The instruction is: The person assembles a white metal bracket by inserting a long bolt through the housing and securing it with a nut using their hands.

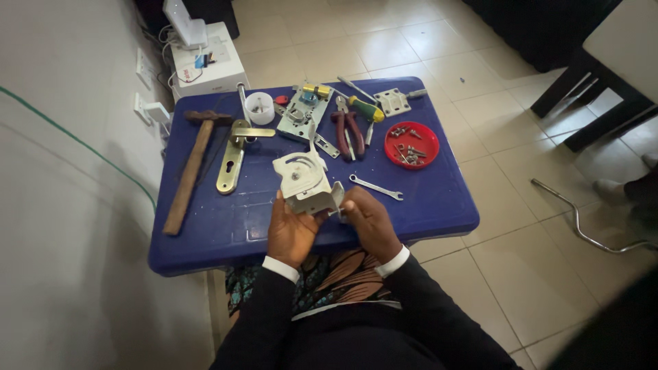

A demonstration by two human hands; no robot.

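Note:
My left hand (291,231) grips a white metal mechanism (303,179) with a round disc face, held upright over the near edge of the blue plastic table (439,205). My right hand (370,220) pinches the mechanism's right side bracket. A small silver spanner (375,187) lies just beyond my right hand. Further back lie red-handled pliers (348,131), a green and yellow screwdriver (363,106), a grey lock body (301,113) with a brass cylinder, and a brass door handle plate (233,154). A wooden-handled hammer (190,168) rests at the left.
A red lid (411,144) holds several screws at the right. A white round cup (260,107) and a small metal plate (391,101) sit at the back. A white box (205,65) with cables stands by the wall. A bent metal tube (579,223) lies on the tiled floor.

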